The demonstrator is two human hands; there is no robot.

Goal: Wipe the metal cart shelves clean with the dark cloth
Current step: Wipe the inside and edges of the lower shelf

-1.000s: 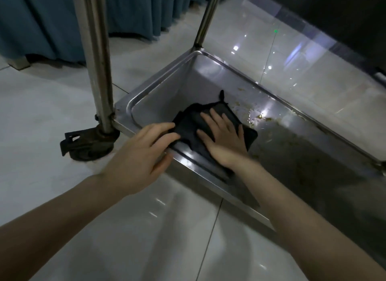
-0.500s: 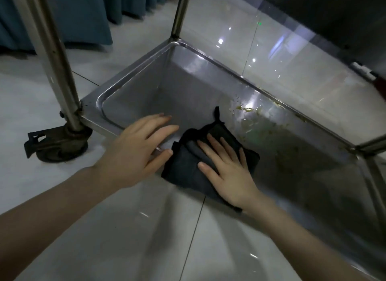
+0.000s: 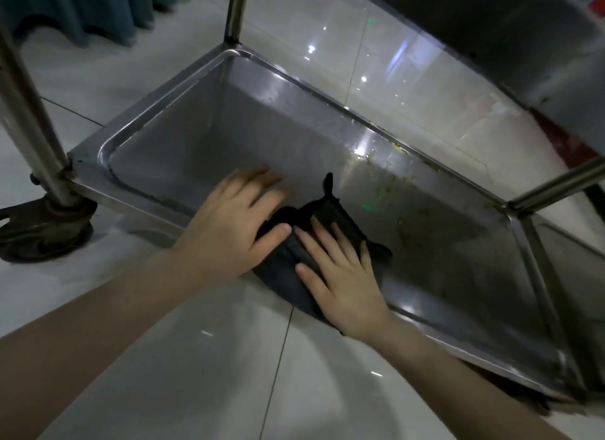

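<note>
A person's right hand (image 3: pixel 343 276) lies flat on a dark cloth (image 3: pixel 324 207) at the near rim of a metal cart's bottom shelf (image 3: pixel 203 135). Its fingers (image 3: pixel 322 240) are straight and spread, pressing the cloth down rather than gripping it. The cloth is bunched and sits half inside the tray-like shelf and half over its front edge, with one corner poking up toward the middle of the shelf. The left hand (image 3: pixel 235 230) is just beside it, also released, its fingers (image 3: pixel 262 177) stretched out over the bare steel and slightly blurred. Its thumb touches the cloth's left edge. Whether the left palm bears on the rim cannot be told. Yellowish grime (image 3: pixel 386 171) speckles the shelf along the far rim and trails down to the right of the cloth, apart from it. To the left of the hands the steel looks clean. A steel post (image 3: pixel 29 125) rises from the shelf's near-left corner above a dark caster (image 3: pixel 42 230) on the glossy tiled floor (image 3: pixel 196 374). A teal curtain (image 3: pixel 82 11) hangs at the upper left.
</note>
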